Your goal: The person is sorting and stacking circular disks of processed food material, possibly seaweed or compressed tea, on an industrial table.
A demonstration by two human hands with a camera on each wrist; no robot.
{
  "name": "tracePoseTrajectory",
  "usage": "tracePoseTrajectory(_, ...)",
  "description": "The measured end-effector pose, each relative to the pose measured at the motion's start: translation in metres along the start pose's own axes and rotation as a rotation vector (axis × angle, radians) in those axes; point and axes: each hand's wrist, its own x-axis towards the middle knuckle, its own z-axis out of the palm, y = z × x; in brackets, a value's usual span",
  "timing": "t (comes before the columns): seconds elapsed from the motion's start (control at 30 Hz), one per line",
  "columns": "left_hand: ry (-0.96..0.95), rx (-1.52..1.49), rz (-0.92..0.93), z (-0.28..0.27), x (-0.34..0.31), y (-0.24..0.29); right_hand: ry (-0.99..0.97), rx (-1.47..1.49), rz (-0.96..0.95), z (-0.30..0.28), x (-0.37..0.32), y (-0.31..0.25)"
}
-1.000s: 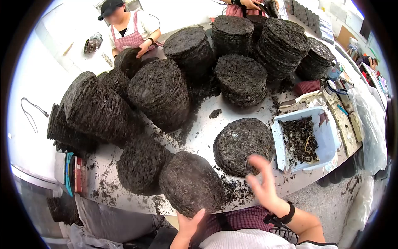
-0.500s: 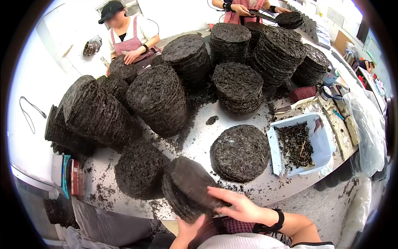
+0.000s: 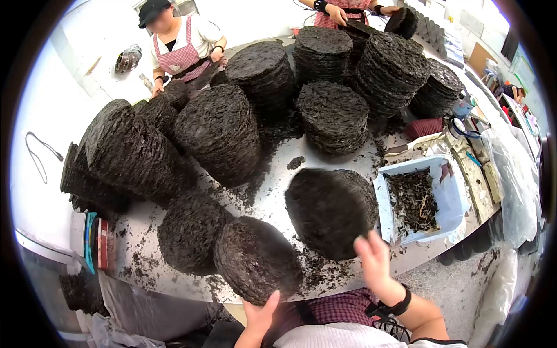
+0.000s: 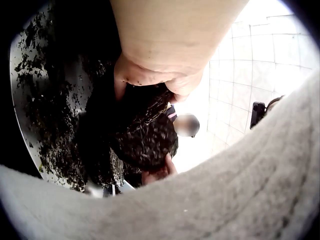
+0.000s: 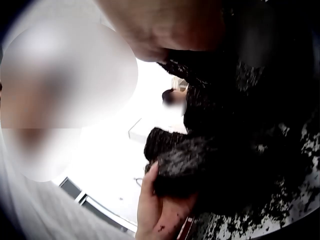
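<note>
Head view — left grip (image 3: 260, 316) holds tilted stack (image 3: 258, 258) — right grip (image 3: 378, 267) pinches disc (image 3: 322, 214).

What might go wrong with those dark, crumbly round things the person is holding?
The flat, dark round disc in the right hand could land crooked, since it hides only part of the low, dark round pile behind it. The tilted, dark round stack might slip off the silvery table, because it leans at the near edge with the left hand holding it. The pale blue plastic tub stands close beside that pile, so it might get bumped.
</note>
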Motion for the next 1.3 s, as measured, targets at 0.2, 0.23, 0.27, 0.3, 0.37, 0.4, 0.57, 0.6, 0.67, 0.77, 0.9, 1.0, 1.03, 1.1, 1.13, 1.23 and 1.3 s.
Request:
tracePoseTrajectory(0.2,-0.048,-0.042,0.025,0.022,-0.004,0.018,-0.607,-0.395,-0.322,0.057,-0.015,-0.016)
tracePoseTrajectory(0.23,-0.061,-0.023,0.032,0.02,-0.004,0.02,-0.637,-0.387,-0.345,0.059,-0.014,-0.013)
tracePoseTrajectory(0.27,-0.074,-0.006,0.039,0.019,-0.003,0.022,-0.666,-0.381,-0.369,0.061,-0.011,-0.008)
tracePoseTrajectory(0.3,-0.099,0.012,0.042,0.014,-0.002,0.019,-0.695,-0.374,-0.391,0.062,-0.01,-0.005)
tracePoseTrajectory(0.37,-0.12,-0.022,0.046,0.01,-0.003,0.016,-0.747,-0.31,-0.4,0.061,-0.01,-0.006)
tracePoseTrajectory(0.4,-0.129,-0.04,0.049,0.01,-0.003,0.016,-0.773,-0.279,-0.405,0.059,-0.01,-0.007)
tracePoseTrajectory(0.57,-0.096,0.066,0.091,-0.008,0.004,-0.004,-0.584,-0.209,-0.182,0.042,-0.009,-0.007)
tracePoseTrajectory(0.6,-0.084,0.092,0.091,-0.01,0.003,-0.006,-0.424,-0.023,-0.244,0.041,-0.006,-0.001)
tracePoseTrajectory(0.67,-0.033,0.018,0.045,-0.013,0.002,-0.006,-0.076,-0.099,-0.219,0.024,-0.001,-0.003)
tracePoseTrajectory(0.77,0.016,-0.001,-0.022,-0.021,0.0,-0.005,0.148,0.086,-0.101,-0.011,0.03,0.007)
tracePoseTrajectory(0.9,0.013,-0.012,0.018,-0.021,0.001,-0.007,0.3,-0.285,-0.254,-0.028,0.041,0.04)
tracePoseTrajectory(1.0,0.013,-0.017,0.041,-0.013,-0.001,-0.001,-0.265,-0.376,-0.338,-0.004,0.009,0.016)
tracePoseTrajectory(1.03,0.004,-0.008,0.04,-0.002,-0.001,0.011,-0.472,-0.34,-0.318,0.007,-0.001,0.008)
tracePoseTrajectory(1.1,-0.124,0.032,0.045,0.002,-0.004,0.015,-0.666,-0.272,-0.303,0.039,-0.015,-0.003)
tracePoseTrajectory(1.13,-0.186,0.053,0.048,0.003,-0.006,0.017,-0.7,-0.292,-0.327,0.05,-0.021,-0.004)
tracePoseTrajectory(1.23,-0.17,0.052,0.098,-0.004,-0.007,0.008,-0.656,-0.37,-0.376,0.056,-0.018,0.002)
tracePoseTrajectory(1.3,-0.143,0.014,0.093,-0.01,-0.009,0.004,-0.564,-0.292,-0.321,0.052,-0.014,-0.001)
